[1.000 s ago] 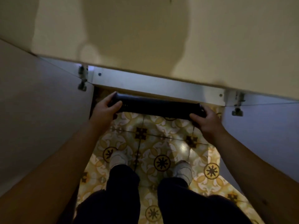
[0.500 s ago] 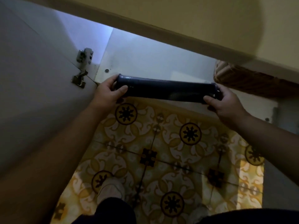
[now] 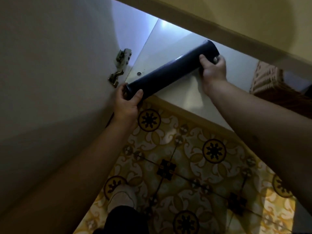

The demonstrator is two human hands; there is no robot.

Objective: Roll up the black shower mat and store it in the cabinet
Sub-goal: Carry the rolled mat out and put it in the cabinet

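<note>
- Black shower mat (image 3: pixel 170 71): fully rolled, held in the air at the open cabinet (image 3: pixel 194 85) mouth.
- Long axis: slanted, from low left to high right, with the right end deeper inside.
- Left hand (image 3: pixel 127 101): clamped on the near end.
- Right hand (image 3: pixel 213 67): clamped near the far end.
- Judgement: insertion leads with the right end.

– Is any lettering, label, brand or number showing in this dim cabinet scene?

– Nothing legible is appearing anywhere. The rolled black rubber shower mat (image 3: pixel 170 71) is carrying no print, the white laminate cabinet panel (image 3: pixel 168 38) is bearing no sticker, and the yellow patterned floor tiles (image 3: pixel 185 166) are displaying only floral ornament. Any stamp on the steel door hinge (image 3: pixel 120 69) is too small to make out.
</note>
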